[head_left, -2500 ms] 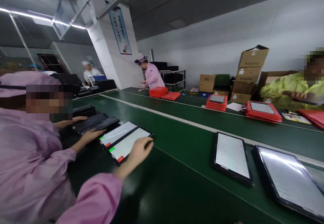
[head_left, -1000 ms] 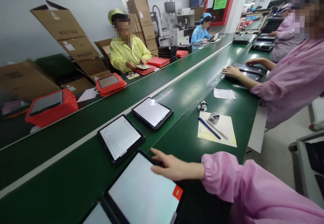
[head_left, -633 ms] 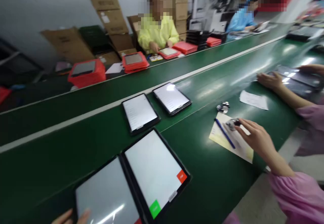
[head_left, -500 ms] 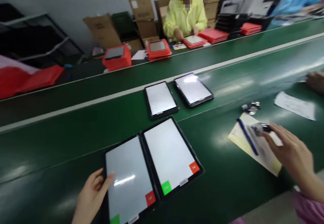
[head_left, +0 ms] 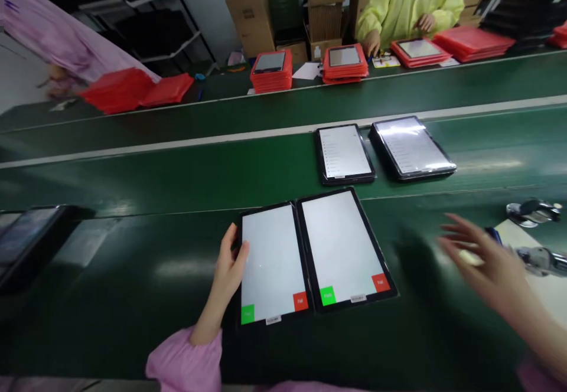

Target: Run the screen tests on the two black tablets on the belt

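Two tablets lie side by side on the green bench, both showing white screens with a green and a red square at the lower corners. My left hand grips the left tablet by its left edge, thumb over the rim. The right tablet lies against it, untouched. My right hand, blurred, hovers right of the tablets with its fingers stretched out. A small pale patch shows by its palm; I cannot make out what it is. Beside it are a shiny metal piece on pale paper and a blue pen, partly hidden.
Beyond the pair lie another tablet and a tablet stack. Dark devices sit at far left. A second metal piece is at right. Across the belt, a person in yellow works behind red stacks.
The view has swung left, bringing the dark devices and a pink-sleeved person into sight. My right hand has come away from the metal piece toward the tablets. My left hand keeps its hold.
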Demonstrator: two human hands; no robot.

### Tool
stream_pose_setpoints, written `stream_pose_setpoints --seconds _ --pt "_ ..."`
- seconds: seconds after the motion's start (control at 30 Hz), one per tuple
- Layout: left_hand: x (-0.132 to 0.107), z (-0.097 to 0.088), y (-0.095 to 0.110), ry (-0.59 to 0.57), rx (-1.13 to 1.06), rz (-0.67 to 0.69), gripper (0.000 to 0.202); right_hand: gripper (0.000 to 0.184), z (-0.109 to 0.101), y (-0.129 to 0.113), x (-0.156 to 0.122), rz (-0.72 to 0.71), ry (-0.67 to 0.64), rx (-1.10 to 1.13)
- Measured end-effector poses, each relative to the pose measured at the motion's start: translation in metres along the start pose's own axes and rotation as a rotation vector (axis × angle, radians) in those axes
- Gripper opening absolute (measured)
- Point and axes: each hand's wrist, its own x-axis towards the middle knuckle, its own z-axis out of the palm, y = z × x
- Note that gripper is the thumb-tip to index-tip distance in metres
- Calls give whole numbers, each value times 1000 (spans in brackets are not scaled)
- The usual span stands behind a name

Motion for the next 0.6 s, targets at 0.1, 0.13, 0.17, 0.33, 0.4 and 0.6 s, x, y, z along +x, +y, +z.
stream_pose_setpoints --seconds 0.1,0.13,0.17,0.33,0.4,0.6 --pt "2 7 5 -11 -69 18 82 66 52 -49 44 256 -467 446" --pt "2 8 6 -25 -97 20 79 65 65 -59 55 317 -526 522" --pt "2 8 7 -40 -121 28 77 64 73 -66 64 364 -561 567" --pt "4 13 14 -69 -163 109 78 55 75 -69 66 484 -585 578" --pt "6 19 20 -91 -181 113 79 51 69 -65 56 502 -562 582" --pt "8 38 35 -160 -220 117 76 53 46 -46 43 481 -319 432"
